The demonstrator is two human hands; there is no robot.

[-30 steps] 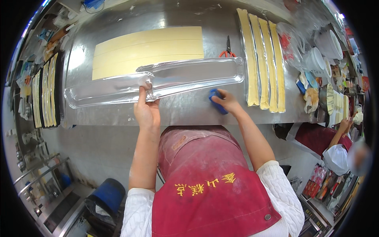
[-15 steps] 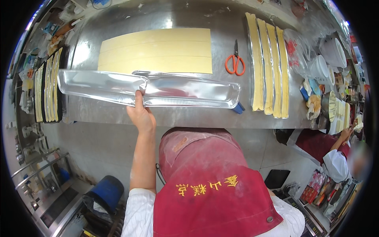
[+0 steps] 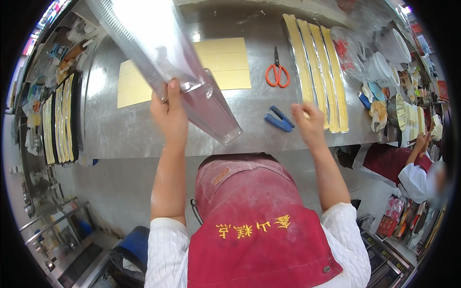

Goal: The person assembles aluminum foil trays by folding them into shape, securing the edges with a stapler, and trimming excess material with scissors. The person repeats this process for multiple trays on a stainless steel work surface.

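Reporter: What does the left grip (image 3: 170, 113) have?

Photographer: Closed, thumb uppermost, it clasps two long foil trays (image 3: 175, 57), overlapped end to end and slanting above the steel desk (image 3: 134, 134), their far end toward the upper left.

Reporter: And the right grip (image 3: 311, 126)?

Photographer: Fingers curled, near the lower ends of four dough-filled tins (image 3: 314, 67) (whether it holds or touches anything, I cannot tell).

Reporter: What lies around them?

Photographer: A blue stapler (image 3: 278, 124), its arms spread, just left of the right grip; orange-handled scissors (image 3: 277, 74) above it; a pale yellow sheet (image 3: 225, 60), partly hidden behind the foil.

Reporter: Farther out?

Photographer: More filled tins on a black tray (image 3: 75, 115) at far left; at far right, a co-worker (image 3: 382, 165) in a maroon apron.
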